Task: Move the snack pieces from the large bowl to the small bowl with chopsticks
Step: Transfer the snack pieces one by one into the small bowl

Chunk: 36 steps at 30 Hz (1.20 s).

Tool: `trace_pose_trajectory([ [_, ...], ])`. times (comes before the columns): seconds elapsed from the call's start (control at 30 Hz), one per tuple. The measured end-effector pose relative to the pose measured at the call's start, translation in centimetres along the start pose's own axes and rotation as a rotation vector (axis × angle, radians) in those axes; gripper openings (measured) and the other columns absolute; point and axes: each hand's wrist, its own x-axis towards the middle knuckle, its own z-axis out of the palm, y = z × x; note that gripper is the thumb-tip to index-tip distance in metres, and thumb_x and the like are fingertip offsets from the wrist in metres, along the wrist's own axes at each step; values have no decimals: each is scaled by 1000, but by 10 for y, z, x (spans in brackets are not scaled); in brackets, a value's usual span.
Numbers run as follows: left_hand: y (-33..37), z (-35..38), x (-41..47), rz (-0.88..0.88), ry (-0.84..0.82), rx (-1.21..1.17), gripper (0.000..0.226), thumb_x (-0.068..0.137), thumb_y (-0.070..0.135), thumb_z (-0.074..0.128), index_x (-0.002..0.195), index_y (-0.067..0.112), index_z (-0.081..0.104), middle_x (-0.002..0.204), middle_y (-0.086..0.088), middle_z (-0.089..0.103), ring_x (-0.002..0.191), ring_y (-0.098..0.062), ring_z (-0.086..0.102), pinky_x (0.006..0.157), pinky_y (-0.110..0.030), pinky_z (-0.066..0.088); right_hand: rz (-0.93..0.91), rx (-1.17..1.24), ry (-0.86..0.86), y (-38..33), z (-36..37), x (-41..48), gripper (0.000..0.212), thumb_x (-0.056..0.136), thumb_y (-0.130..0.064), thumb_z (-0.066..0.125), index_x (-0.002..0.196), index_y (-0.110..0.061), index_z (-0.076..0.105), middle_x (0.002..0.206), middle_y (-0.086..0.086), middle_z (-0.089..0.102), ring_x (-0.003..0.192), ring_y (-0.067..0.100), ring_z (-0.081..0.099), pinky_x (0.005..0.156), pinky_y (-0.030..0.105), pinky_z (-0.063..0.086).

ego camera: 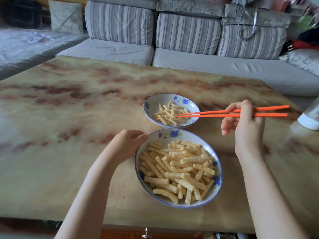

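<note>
**Desk:** Where do the snack pieces lie?

**Photographer:** Most are heaped in the large bowl at the near edge of the bench. A thin layer lies in the small bowl just behind it.

**Desk:** And the hands?

**Photographer:** The left grip holds the large bowl's rim. The right grip is closed round orange chopsticks, with their tips among the small bowl's pieces.
</note>
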Motion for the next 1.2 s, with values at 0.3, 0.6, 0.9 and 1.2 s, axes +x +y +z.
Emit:
trace_pose_trajectory([
  [0.3, 0, 0, 0, 0, 7, 14, 21, 92, 28, 54, 87, 20, 73, 79, -3, 70, 68, -16, 57, 71, -30, 52, 15, -53, -160, -28, -23, 7, 43, 101, -23, 30, 68, -10, 54, 34, 6, 43, 31, 20, 33, 36, 20, 25],
  [0.6, -1, 1, 0, 11, 11, 22, 19, 92, 27, 54, 82, 24, 70, 71, 2, 65, 64, -14, 54, 67, -27, 48, 43, -199, -247, -26, -22, 3, 43, 100, -19, 31, 67, -6, 55, 33, 6, 41, 30, 19, 31, 34, 16, 24],
  [0.9, 1, 0, 0, 5, 8, 34, 21, 91, 28, 54, 86, 21, 73, 85, -11, 71, 70, -18, 57, 75, -35, 53, 104, -150, -250, -19, -13, 0, 42, 101, -21, 31, 67, -8, 52, 35, 7, 43, 30, 19, 33, 34, 17, 26],
  [1.2, 0, 0, 0, 8, -1, 28, 20, 92, 29, 54, 86, 22, 72, 87, -10, 72, 72, -20, 60, 76, -34, 53, 88, -66, -165, -20, -15, 2, 41, 100, -21, 29, 67, -9, 51, 34, 5, 43, 30, 21, 34, 36, 19, 25],
])
